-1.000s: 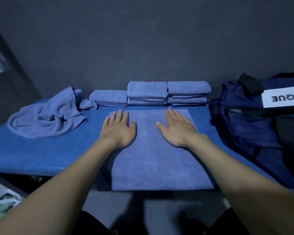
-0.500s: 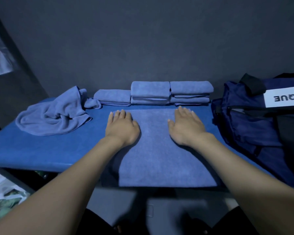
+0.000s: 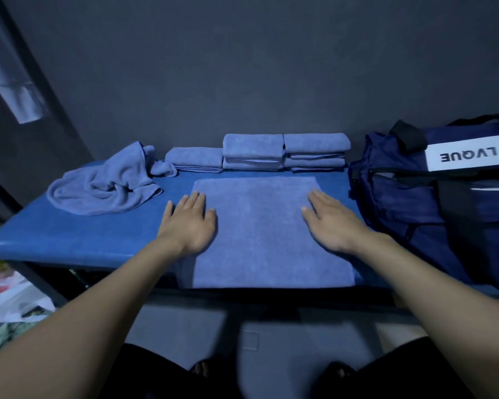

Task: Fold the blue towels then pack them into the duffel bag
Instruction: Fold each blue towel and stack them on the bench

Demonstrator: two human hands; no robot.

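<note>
A blue towel [image 3: 260, 226] lies flat on the blue table [image 3: 78, 234] in front of me, its near edge at the table's front. My left hand [image 3: 189, 223] presses flat on the towel's left edge with straight fingers. My right hand [image 3: 332, 223] presses flat near its right edge. Several folded blue towels [image 3: 283, 152] are stacked in low piles along the back. A crumpled blue towel [image 3: 107, 185] lies at the back left. The navy duffel bag [image 3: 432, 203] stands at the right, partly unzipped.
A dark wall rises right behind the table. Below the front edge are grey floor and my feet. Plastic bags and clutter [image 3: 9, 295] sit on the floor at the left. The bag fills the table's right end.
Both hands have slid apart across the flat towel, the left toward its left edge and the right toward its right edge. The camera view shifted slightly.
</note>
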